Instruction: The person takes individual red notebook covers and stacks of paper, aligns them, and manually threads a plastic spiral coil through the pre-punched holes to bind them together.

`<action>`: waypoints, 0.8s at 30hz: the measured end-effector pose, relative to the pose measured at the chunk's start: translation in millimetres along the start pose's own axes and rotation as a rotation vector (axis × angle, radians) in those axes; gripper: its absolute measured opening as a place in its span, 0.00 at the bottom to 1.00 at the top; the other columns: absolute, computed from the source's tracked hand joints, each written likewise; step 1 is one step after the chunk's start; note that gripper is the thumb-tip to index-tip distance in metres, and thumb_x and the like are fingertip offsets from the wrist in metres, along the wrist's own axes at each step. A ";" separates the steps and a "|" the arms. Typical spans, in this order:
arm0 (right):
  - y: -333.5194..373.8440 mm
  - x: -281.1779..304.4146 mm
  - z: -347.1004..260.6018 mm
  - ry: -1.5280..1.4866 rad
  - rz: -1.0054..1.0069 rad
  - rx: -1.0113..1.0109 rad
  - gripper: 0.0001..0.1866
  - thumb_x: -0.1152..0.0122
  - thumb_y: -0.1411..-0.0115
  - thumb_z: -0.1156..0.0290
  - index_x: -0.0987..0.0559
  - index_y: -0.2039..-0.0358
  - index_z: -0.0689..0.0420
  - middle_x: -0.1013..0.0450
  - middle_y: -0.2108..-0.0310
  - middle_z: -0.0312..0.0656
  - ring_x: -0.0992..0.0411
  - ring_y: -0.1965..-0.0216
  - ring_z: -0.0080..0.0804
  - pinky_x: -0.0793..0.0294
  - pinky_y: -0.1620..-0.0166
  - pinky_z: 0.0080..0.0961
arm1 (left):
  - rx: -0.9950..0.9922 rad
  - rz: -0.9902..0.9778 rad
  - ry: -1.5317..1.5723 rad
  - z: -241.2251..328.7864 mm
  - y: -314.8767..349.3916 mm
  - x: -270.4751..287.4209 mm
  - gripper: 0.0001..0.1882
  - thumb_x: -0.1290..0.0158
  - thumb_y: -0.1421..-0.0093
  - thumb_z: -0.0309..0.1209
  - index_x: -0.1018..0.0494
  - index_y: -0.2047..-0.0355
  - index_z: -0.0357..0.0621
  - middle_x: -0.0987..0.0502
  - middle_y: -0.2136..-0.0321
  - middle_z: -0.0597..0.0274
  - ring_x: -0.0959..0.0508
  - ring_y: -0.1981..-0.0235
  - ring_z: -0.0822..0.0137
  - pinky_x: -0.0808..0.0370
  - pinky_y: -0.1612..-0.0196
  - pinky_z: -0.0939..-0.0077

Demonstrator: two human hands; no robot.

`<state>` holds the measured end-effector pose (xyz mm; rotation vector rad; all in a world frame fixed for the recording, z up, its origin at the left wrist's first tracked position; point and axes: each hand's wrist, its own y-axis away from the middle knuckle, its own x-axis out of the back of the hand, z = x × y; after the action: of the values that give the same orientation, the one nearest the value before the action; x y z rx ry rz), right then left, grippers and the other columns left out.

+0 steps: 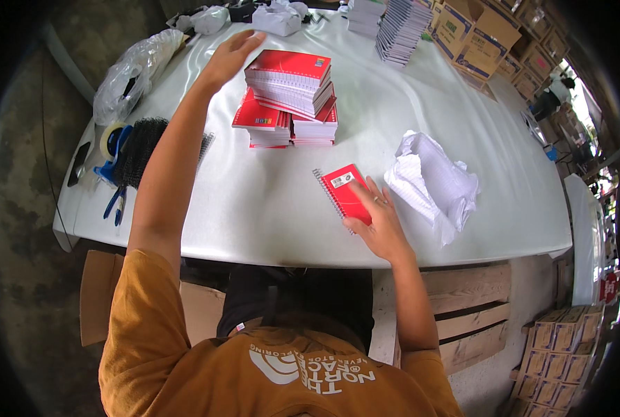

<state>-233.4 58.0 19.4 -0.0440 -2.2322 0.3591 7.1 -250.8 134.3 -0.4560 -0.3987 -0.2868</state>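
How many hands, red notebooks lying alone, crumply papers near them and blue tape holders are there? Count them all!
Hands: 2, left hand and right hand
Red notebook lying alone: 1
Crumpled white paper: 1
Blue tape holder: 1
Total: 5

a gap parts red stack (289, 76) from crumpled paper (440, 177), notebook (344, 194) blocking its near end.
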 end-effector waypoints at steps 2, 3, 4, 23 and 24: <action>-23.5 -6.3 -12.6 -0.112 0.119 -0.030 0.34 0.40 0.46 0.53 0.35 0.45 0.62 0.37 0.45 0.54 0.48 0.37 0.49 0.54 0.38 0.47 | 0.250 -0.112 0.244 -28.9 -14.4 9.5 0.52 0.51 0.51 0.66 0.47 0.39 0.37 0.39 0.42 0.45 0.40 0.40 0.55 0.47 0.38 0.65; -37.6 -8.8 -16.7 -0.246 0.162 -0.065 0.33 0.41 0.45 0.55 0.35 0.45 0.62 0.37 0.45 0.55 0.48 0.37 0.49 0.53 0.38 0.47 | 0.372 -0.172 0.371 -40.6 -18.0 8.0 0.54 0.52 0.52 0.68 0.49 0.38 0.37 0.40 0.41 0.45 0.41 0.39 0.55 0.48 0.38 0.64; -52.6 -8.7 -19.2 -0.372 0.209 -0.103 0.32 0.41 0.45 0.57 0.35 0.44 0.62 0.37 0.45 0.57 0.48 0.37 0.49 0.53 0.38 0.47 | 0.389 -0.239 0.463 -41.6 -17.0 -1.6 0.56 0.58 0.52 0.71 0.52 0.37 0.38 0.42 0.40 0.45 0.43 0.38 0.55 0.52 0.37 0.62; -160.6 -25.2 2.1 -0.059 0.262 -0.027 0.41 0.42 0.45 0.71 0.55 0.37 0.61 0.37 0.43 0.47 0.40 0.42 0.41 0.57 0.39 0.52 | -0.362 -0.109 -0.834 46.2 61.9 -23.4 0.26 0.50 0.43 0.44 0.33 0.48 0.43 0.27 0.54 0.48 0.27 0.54 0.50 0.30 0.52 0.64; -156.4 -27.1 -1.2 -0.053 0.329 -0.018 0.41 0.42 0.45 0.72 0.55 0.37 0.61 0.40 0.41 0.49 0.42 0.40 0.41 0.57 0.38 0.51 | -0.365 -0.180 -0.900 52.0 62.4 -29.3 0.22 0.51 0.41 0.41 0.31 0.49 0.45 0.25 0.56 0.51 0.25 0.57 0.50 0.28 0.55 0.65</action>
<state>-201.0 -95.8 42.1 -0.4196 -2.2808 0.5223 -12.7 -167.1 141.5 -0.9065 -1.2822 -0.3194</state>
